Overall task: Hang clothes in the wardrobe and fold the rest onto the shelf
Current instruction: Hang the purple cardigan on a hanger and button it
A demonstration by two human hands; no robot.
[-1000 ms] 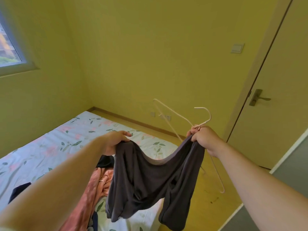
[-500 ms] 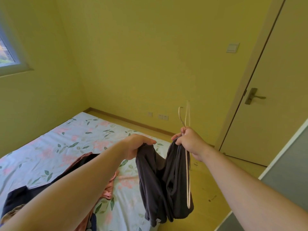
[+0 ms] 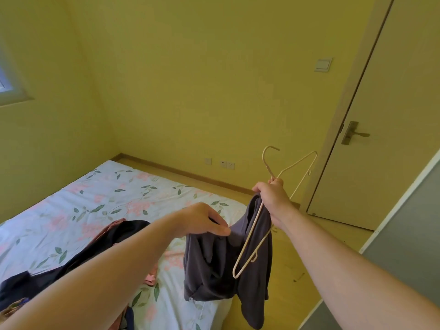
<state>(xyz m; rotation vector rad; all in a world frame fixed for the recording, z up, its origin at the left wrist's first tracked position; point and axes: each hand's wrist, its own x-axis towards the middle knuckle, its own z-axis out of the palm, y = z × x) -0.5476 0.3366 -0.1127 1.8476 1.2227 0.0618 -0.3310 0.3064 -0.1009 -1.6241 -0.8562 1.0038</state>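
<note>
Both arms extended forward. Left hand (image 3: 202, 221) lower, fingers (image 3: 221, 231) pinching dark garment (image 3: 214, 265). Right hand (image 3: 273, 198) higher, fist closed around hanger (image 3: 248, 239) neck and garment edge.

the garment (image 3: 214, 265) is plain dark grey. the hanger (image 3: 247, 239) is cream. the bed sheet (image 3: 95, 210) is white, patterned with pink flowers and green leaves. one heaped cloth (image 3: 123, 232) is black, another cloth (image 3: 150, 278) pink. the walls (image 3: 214, 79) are yellow, the door (image 3: 392, 91) pale cream, its handle (image 3: 352, 134) bronze.

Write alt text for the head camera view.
A person's right hand grips a cream wire hanger and one edge of a dark grey garment, while the left hand pinches its other edge by a floral bed.
</note>
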